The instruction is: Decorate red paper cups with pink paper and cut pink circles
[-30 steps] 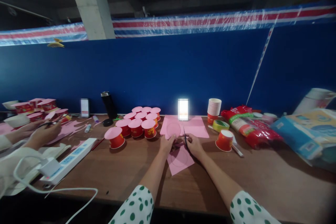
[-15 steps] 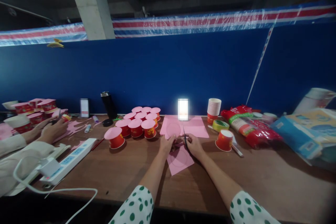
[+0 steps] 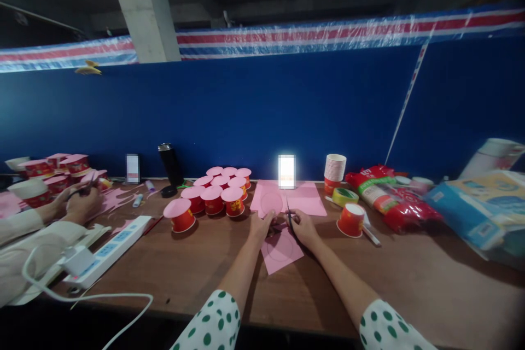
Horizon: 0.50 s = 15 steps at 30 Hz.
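In my left hand point(image 3: 261, 225) is a piece of pink paper point(image 3: 271, 202) with a round outline drawn on it, pinched at its lower edge. My right hand point(image 3: 301, 225) is closed on a pair of scissors point(image 3: 288, 209), whose blades point away from me beside the paper. Below my hands lies a pink square sheet point(image 3: 283, 249) marked with a circle. Behind them a stack of pink sheets point(image 3: 307, 197) rests on the table. Left of my hands stand several red paper cups point(image 3: 212, 203) topped with pink paper discs.
To the right are a single red cup point(image 3: 350, 221), a stack of cups point(image 3: 335, 172), a tape roll point(image 3: 344, 196) and red bags point(image 3: 389, 197). On the left lie a power strip point(image 3: 117, 249) and a black bottle point(image 3: 169, 164). A co-worker's hands point(image 3: 82, 202) hold scissors farther left.
My hands, the scissors and the paper stay nearly in place. At the left, the co-worker's hands and scissors have shifted slightly.
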Each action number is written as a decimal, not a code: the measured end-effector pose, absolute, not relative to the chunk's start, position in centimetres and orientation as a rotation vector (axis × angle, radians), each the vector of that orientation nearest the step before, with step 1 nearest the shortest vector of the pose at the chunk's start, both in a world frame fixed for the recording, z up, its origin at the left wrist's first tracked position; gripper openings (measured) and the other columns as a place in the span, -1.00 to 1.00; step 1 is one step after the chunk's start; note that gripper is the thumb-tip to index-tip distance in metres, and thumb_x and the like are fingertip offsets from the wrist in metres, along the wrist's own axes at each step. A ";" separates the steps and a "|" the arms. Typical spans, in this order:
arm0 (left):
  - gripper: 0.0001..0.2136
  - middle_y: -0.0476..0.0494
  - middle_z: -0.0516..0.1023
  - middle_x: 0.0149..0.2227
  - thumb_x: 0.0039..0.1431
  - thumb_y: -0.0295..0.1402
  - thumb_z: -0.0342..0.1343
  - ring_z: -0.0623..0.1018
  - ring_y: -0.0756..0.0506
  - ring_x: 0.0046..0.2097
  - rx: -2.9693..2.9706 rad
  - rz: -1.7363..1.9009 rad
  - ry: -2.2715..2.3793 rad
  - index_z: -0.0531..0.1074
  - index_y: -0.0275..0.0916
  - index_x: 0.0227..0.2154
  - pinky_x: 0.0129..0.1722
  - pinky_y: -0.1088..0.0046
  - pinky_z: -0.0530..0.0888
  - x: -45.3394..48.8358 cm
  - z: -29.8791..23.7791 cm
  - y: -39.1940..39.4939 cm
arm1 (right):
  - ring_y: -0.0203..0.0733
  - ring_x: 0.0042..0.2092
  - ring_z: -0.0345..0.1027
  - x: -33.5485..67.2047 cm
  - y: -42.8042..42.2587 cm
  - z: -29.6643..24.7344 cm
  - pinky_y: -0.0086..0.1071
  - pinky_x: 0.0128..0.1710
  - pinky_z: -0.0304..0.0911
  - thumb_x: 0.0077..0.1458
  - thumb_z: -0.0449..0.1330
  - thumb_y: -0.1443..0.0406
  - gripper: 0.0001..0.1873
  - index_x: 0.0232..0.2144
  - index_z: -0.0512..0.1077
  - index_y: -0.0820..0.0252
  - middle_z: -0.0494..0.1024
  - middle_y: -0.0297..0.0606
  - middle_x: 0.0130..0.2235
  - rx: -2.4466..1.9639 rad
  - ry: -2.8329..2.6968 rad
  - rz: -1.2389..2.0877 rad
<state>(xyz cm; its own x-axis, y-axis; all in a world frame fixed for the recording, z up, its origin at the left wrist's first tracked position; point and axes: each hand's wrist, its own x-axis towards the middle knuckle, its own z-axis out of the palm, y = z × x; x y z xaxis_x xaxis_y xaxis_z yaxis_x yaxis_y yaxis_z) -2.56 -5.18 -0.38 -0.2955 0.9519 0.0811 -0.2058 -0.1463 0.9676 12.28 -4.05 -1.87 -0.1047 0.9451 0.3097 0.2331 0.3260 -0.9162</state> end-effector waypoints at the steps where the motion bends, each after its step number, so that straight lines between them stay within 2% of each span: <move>1: -0.74 -0.15 0.54 -0.55 -0.21 -0.33 0.32 0.49 -0.02 -0.54 0.966 1.608 1.181 0.51 -0.42 -0.44 -0.54 0.50 0.43 -2.6 -0.4 -5.2 | -0.30 -0.60 0.21 12.3 -4.0 -1.9 -0.47 -0.63 0.09 -0.04 0.16 0.08 -0.58 -0.23 0.47 0.29 0.38 -0.39 -0.63 -1.103 -1.575 0.878; 15: -0.77 -0.13 0.53 -0.58 -0.25 -0.36 0.34 0.50 -0.02 -0.55 0.924 1.604 1.172 0.51 -0.40 -0.49 -0.53 0.50 0.43 -2.6 -0.4 -4.9 | -0.30 -0.62 0.21 12.2 -4.2 -1.8 -0.46 -0.64 0.10 -0.02 0.15 0.08 -0.59 -0.22 0.45 0.28 0.38 -0.40 -0.62 -1.090 -1.582 0.895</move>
